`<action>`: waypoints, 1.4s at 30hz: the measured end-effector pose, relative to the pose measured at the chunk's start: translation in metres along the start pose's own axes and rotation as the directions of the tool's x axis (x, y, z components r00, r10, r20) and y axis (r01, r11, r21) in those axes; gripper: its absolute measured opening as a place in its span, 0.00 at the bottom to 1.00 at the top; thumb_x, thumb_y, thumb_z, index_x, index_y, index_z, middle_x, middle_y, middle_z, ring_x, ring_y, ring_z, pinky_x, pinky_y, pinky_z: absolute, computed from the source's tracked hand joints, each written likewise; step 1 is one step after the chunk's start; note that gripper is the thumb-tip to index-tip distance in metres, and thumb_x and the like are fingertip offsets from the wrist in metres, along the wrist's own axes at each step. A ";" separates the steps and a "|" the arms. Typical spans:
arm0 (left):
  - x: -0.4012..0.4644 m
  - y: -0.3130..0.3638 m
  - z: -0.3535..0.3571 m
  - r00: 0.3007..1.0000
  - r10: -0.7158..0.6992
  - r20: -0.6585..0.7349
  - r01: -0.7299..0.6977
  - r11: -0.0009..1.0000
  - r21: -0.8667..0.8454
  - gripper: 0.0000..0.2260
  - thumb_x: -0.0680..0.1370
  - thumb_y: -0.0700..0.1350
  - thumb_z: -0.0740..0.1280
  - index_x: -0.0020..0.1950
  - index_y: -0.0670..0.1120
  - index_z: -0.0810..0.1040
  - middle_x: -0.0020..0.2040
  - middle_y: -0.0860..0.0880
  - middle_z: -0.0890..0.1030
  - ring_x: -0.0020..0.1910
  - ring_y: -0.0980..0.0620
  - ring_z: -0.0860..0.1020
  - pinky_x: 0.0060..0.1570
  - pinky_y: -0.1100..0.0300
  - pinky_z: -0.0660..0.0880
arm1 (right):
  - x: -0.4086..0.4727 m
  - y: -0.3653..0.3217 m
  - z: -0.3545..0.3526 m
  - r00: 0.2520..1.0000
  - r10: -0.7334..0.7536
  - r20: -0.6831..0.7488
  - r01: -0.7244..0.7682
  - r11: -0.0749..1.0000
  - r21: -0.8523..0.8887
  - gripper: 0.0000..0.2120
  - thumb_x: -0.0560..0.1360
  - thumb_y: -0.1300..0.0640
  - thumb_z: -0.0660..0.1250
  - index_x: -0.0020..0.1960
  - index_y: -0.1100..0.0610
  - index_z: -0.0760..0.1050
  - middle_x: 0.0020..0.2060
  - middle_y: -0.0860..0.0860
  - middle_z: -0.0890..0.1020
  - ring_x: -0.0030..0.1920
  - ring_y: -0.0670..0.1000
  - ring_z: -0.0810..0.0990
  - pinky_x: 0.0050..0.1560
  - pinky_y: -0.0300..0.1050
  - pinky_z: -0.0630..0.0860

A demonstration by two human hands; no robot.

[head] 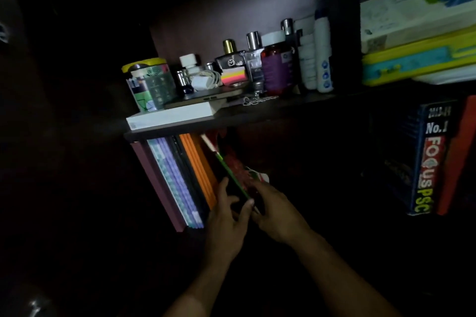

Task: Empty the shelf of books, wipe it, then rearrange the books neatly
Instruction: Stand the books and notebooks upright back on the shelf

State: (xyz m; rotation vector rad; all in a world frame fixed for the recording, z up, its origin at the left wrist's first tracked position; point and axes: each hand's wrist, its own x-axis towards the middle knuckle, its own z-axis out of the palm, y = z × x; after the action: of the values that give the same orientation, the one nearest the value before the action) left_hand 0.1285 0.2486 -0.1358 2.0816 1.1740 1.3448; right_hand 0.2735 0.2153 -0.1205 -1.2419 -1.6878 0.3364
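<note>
Both hands meet at the front edge of the lower shelf: the left hand pinches the bottom of a green-edged book, and the right hand curls round its red cover from the other side. It looks thin, light and floppy, so it is best held low by the spine. Left of it stand roughly four upright books; dim light blurs the count. Two more books stand at the far right.
</note>
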 end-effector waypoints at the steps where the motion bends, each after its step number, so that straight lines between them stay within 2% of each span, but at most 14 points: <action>1: 0.001 -0.002 -0.001 1.000 0.020 -0.010 -0.020 1.000 0.002 0.30 0.76 0.67 0.65 0.74 0.71 0.54 0.52 0.58 0.82 0.45 0.53 0.83 0.42 0.43 0.82 | 0.001 0.002 0.002 0.999 0.016 0.031 -0.016 1.000 0.010 0.32 0.77 0.61 0.69 0.77 0.44 0.64 0.71 0.43 0.72 0.69 0.42 0.72 0.67 0.33 0.70; 5: 0.000 0.002 -0.005 0.998 -0.017 -0.067 0.017 1.000 0.000 0.30 0.77 0.55 0.69 0.75 0.63 0.57 0.51 0.57 0.82 0.40 0.55 0.83 0.42 0.45 0.82 | 0.002 0.007 0.003 0.994 0.079 0.080 -0.081 0.997 0.019 0.33 0.77 0.63 0.69 0.77 0.43 0.65 0.70 0.39 0.72 0.69 0.39 0.70 0.60 0.19 0.61; 9: 0.000 0.003 -0.007 0.993 -0.112 -0.034 0.112 0.994 0.001 0.32 0.72 0.69 0.65 0.73 0.65 0.59 0.50 0.58 0.83 0.42 0.54 0.84 0.46 0.47 0.82 | -0.002 0.010 -0.009 0.966 0.123 0.230 -0.134 0.990 0.035 0.39 0.75 0.67 0.70 0.79 0.44 0.59 0.69 0.35 0.63 0.71 0.38 0.63 0.59 0.16 0.57; 14: 0.006 -0.004 -0.001 0.993 -0.077 0.090 0.065 0.989 0.131 0.29 0.76 0.74 0.58 0.72 0.60 0.65 0.56 0.55 0.82 0.46 0.49 0.84 0.49 0.45 0.80 | -0.003 0.015 -0.008 0.966 0.121 0.227 -0.146 0.984 0.097 0.37 0.76 0.68 0.68 0.78 0.43 0.60 0.74 0.39 0.65 0.74 0.40 0.63 0.70 0.30 0.63; 18: 0.003 0.001 -0.003 0.996 -0.089 -0.002 0.089 0.985 0.148 0.28 0.78 0.73 0.52 0.76 0.65 0.60 0.64 0.50 0.80 0.56 0.42 0.82 0.54 0.42 0.80 | -0.001 0.022 0.008 0.996 0.070 0.055 -0.076 0.991 0.106 0.32 0.73 0.60 0.75 0.73 0.45 0.69 0.68 0.43 0.74 0.68 0.44 0.73 0.69 0.43 0.71; 20: 0.005 0.002 -0.004 0.991 -0.117 -0.063 0.126 0.977 0.170 0.30 0.76 0.75 0.51 0.74 0.63 0.61 0.57 0.45 0.82 0.51 0.40 0.83 0.50 0.42 0.81 | -0.001 0.024 0.016 0.996 0.076 0.037 -0.076 0.997 0.011 0.26 0.74 0.55 0.74 0.70 0.48 0.71 0.64 0.47 0.77 0.63 0.49 0.77 0.63 0.46 0.74; 22: 0.005 0.004 -0.005 0.988 -0.132 -0.081 0.146 0.968 0.207 0.29 0.77 0.75 0.53 0.69 0.58 0.68 0.47 0.48 0.83 0.45 0.44 0.84 0.44 0.43 0.82 | 0.000 0.022 0.020 0.994 0.070 0.079 -0.061 0.993 -0.103 0.24 0.78 0.52 0.70 0.72 0.49 0.68 0.64 0.49 0.78 0.63 0.52 0.78 0.61 0.48 0.75; 25: 0.004 0.011 -0.013 0.974 -0.137 -0.178 0.195 0.912 0.362 0.26 0.77 0.75 0.54 0.47 0.55 0.78 0.35 0.54 0.82 0.36 0.54 0.83 0.40 0.50 0.80 | -0.002 0.015 0.020 0.993 0.051 0.105 -0.031 0.981 -0.190 0.25 0.79 0.51 0.66 0.75 0.48 0.66 0.65 0.50 0.79 0.62 0.54 0.79 0.61 0.52 0.76; 28: 0.001 0.021 -0.020 0.955 -0.186 -0.232 0.264 0.890 0.371 0.31 0.76 0.75 0.56 0.32 0.50 0.78 0.29 0.56 0.81 0.32 0.57 0.81 0.40 0.52 0.79 | -0.010 0.005 0.011 0.985 0.083 0.154 -0.049 0.976 -0.212 0.27 0.78 0.49 0.67 0.76 0.48 0.65 0.65 0.49 0.79 0.63 0.52 0.78 0.61 0.49 0.76; 32: -0.003 0.032 -0.026 0.949 -0.238 -0.208 0.301 0.883 0.361 0.41 0.71 0.80 0.44 0.36 0.48 0.81 0.32 0.49 0.82 0.39 0.47 0.83 0.46 0.50 0.79 | -0.033 -0.019 -0.018 0.976 0.179 0.124 -0.158 0.974 -0.162 0.22 0.80 0.51 0.67 0.73 0.52 0.72 0.68 0.49 0.78 0.68 0.51 0.76 0.64 0.37 0.68; 34: -0.015 0.038 -0.028 0.934 -0.283 -0.218 0.335 0.905 0.263 0.40 0.74 0.78 0.47 0.40 0.46 0.83 0.33 0.46 0.83 0.40 0.45 0.83 0.45 0.51 0.79 | -0.057 -0.033 -0.030 0.945 0.300 0.127 -0.275 0.944 -0.183 0.26 0.80 0.47 0.68 0.75 0.53 0.69 0.72 0.49 0.73 0.72 0.50 0.71 0.66 0.35 0.62; 37: -0.033 0.057 -0.023 0.926 -0.374 0.052 0.370 0.926 0.075 0.23 0.81 0.58 0.65 0.39 0.42 0.84 0.32 0.43 0.83 0.33 0.47 0.81 0.40 0.53 0.77 | -0.081 -0.067 -0.050 0.856 0.441 0.270 -0.356 0.881 -0.312 0.31 0.78 0.42 0.69 0.77 0.50 0.66 0.74 0.49 0.70 0.73 0.50 0.69 0.70 0.39 0.64; 39: -0.045 0.089 -0.021 0.874 -0.409 0.263 0.442 0.893 -0.082 0.15 0.80 0.55 0.68 0.46 0.44 0.84 0.39 0.44 0.86 0.33 0.50 0.81 0.38 0.54 0.79 | -0.089 -0.109 -0.072 0.798 0.485 0.357 -0.331 0.848 -0.413 0.29 0.78 0.45 0.70 0.75 0.51 0.67 0.71 0.51 0.73 0.67 0.49 0.73 0.63 0.38 0.70; 42: -0.060 0.173 -0.025 0.871 -0.283 0.402 0.415 0.862 -0.292 0.10 0.82 0.55 0.65 0.50 0.50 0.78 0.48 0.55 0.81 0.40 0.59 0.76 0.40 0.65 0.76 | -0.102 -0.174 -0.118 0.884 0.383 0.270 -0.265 0.884 -0.386 0.24 0.78 0.57 0.70 0.72 0.59 0.71 0.62 0.53 0.79 0.57 0.41 0.75 0.52 0.29 0.69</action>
State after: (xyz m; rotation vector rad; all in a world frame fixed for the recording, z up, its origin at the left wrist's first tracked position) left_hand 0.1700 0.0983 -0.0363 1.6418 0.9956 0.8933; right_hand 0.2706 0.0166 0.0029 -1.8253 -1.8760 0.5035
